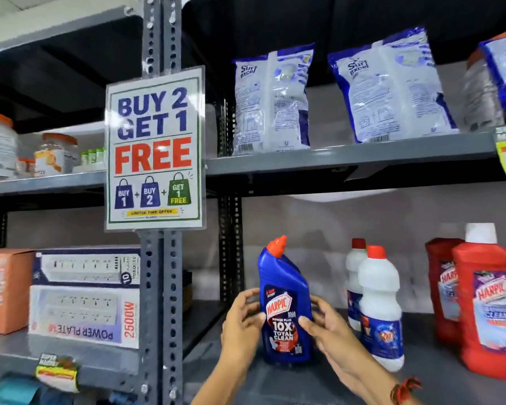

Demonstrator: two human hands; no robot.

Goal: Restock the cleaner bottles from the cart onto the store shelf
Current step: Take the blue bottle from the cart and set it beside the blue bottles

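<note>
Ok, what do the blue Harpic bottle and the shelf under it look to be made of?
Blue Harpic bottle: looks like glossy moulded plastic, with soft highlights on its shoulder, a red plastic cap and a printed label. Shelf: probably grey-painted metal, matte, going by the perforated bolted upright.

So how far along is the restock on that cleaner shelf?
Already shelved, it seems: two white bottles and two red Harpic bottles stand upright on the lower shelf. In hand: the blue Harpic bottle stands at the shelf's left end, label forward, with the left hand and right hand on its sides. Left: unknown; the cart is out of view.
</note>
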